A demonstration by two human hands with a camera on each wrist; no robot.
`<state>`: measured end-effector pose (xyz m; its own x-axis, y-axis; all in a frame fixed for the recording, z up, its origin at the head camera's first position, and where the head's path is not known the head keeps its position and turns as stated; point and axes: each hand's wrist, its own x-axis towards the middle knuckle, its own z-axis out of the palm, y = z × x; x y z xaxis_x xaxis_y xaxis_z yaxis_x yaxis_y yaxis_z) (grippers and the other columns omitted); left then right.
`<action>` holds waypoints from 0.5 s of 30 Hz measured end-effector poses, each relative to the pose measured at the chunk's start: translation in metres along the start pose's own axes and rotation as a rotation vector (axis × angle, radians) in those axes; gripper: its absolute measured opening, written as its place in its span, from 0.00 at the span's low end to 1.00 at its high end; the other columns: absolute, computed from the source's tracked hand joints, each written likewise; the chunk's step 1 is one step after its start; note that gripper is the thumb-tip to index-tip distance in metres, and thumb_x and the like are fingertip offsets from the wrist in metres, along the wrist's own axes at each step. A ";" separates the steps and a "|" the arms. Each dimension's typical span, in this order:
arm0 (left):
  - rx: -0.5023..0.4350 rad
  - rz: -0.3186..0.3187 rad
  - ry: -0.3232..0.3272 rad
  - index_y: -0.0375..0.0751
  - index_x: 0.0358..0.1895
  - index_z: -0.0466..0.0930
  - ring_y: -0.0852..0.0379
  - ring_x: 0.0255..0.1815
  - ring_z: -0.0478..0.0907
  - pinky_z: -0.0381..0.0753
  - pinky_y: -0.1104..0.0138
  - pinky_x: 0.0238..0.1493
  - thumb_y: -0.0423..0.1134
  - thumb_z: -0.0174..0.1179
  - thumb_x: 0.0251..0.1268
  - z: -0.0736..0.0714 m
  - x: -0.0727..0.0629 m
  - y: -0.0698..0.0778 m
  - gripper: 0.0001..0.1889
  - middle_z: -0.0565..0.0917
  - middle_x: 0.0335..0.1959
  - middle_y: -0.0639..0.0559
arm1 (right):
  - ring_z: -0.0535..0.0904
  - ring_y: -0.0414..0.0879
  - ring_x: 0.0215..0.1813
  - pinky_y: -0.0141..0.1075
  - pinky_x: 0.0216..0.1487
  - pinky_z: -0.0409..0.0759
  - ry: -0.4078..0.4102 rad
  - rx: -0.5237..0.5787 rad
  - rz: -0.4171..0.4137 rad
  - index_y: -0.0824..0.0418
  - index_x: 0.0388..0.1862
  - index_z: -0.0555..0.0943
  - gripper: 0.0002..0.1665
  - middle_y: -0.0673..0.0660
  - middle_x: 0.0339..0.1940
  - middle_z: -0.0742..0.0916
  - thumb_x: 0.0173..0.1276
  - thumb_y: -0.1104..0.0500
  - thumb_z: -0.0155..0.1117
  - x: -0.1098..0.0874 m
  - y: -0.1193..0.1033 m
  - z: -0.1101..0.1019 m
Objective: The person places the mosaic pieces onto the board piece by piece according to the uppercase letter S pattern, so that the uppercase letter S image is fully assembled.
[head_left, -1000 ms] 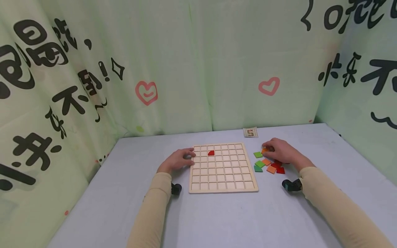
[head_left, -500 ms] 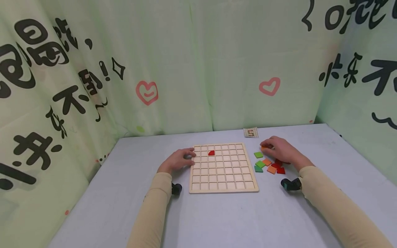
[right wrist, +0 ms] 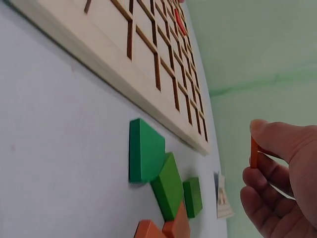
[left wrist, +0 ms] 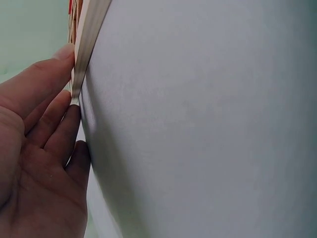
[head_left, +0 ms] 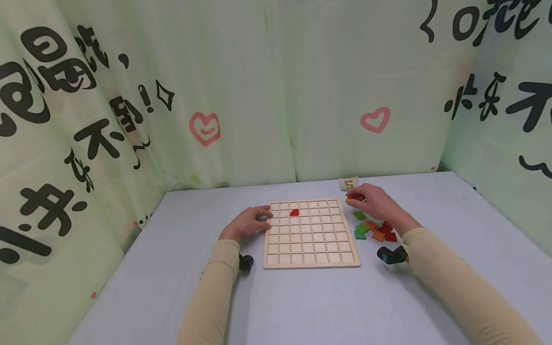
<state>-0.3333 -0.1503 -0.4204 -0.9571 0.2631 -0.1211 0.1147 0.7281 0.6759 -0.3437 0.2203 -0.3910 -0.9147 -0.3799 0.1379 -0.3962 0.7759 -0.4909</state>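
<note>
A square wooden grid board (head_left: 310, 267) lies on the table, with one red tile (head_left: 294, 212) in a cell of its second row from the far side. My left hand (head_left: 250, 221) touches the board's left edge, fingers and thumb fairly straight; the left wrist view shows the thumb tip against the side of the frame. My right hand (head_left: 372, 199) pinches an orange tile (right wrist: 254, 152) between thumb and fingers, raised just off the board's far right corner. Nearer me, beside the board, lie loose green tiles (head_left: 361, 228), orange tiles (head_left: 378, 235) and red tiles (head_left: 390, 237).
A small printed card (head_left: 348, 184) lies at the table's far edge, behind the right hand. A pale green curtain (head_left: 276, 96) with black writing and pink hearts surrounds the white-covered table (head_left: 302, 306). Several tiles overlap one another in the pile.
My right hand has picked up the orange tile from the far end of the pile and carried it left, toward the board's far right corner. The left hand stays at the board's edge.
</note>
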 end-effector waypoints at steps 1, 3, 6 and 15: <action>0.001 -0.001 0.001 0.44 0.55 0.83 0.51 0.76 0.55 0.56 0.55 0.74 0.39 0.66 0.63 0.000 0.000 0.000 0.17 0.69 0.72 0.57 | 0.75 0.53 0.45 0.47 0.48 0.78 -0.006 0.007 -0.009 0.70 0.57 0.79 0.22 0.61 0.45 0.82 0.71 0.56 0.62 0.001 -0.003 0.001; 0.003 -0.003 0.001 0.44 0.55 0.82 0.50 0.76 0.55 0.56 0.54 0.74 0.39 0.66 0.63 0.000 0.000 0.000 0.17 0.69 0.72 0.56 | 0.76 0.52 0.46 0.46 0.48 0.78 -0.020 0.017 -0.022 0.70 0.57 0.79 0.21 0.60 0.45 0.83 0.71 0.57 0.62 0.003 -0.009 0.003; 0.004 -0.007 0.000 0.44 0.55 0.82 0.50 0.76 0.55 0.56 0.54 0.74 0.39 0.66 0.63 0.000 0.000 -0.001 0.17 0.68 0.72 0.56 | 0.77 0.52 0.46 0.47 0.50 0.79 -0.034 0.029 -0.049 0.70 0.57 0.79 0.21 0.60 0.46 0.84 0.71 0.57 0.62 0.007 -0.019 0.006; -0.005 0.002 -0.001 0.44 0.54 0.83 0.51 0.76 0.56 0.56 0.55 0.74 0.38 0.66 0.62 0.000 0.002 -0.002 0.16 0.69 0.71 0.56 | 0.79 0.52 0.48 0.49 0.52 0.79 -0.069 0.065 -0.105 0.71 0.57 0.79 0.21 0.60 0.48 0.85 0.71 0.58 0.62 0.017 -0.038 0.017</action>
<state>-0.3351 -0.1512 -0.4220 -0.9565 0.2658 -0.1203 0.1156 0.7239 0.6801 -0.3424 0.1758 -0.3842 -0.8601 -0.4925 0.1329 -0.4812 0.6967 -0.5321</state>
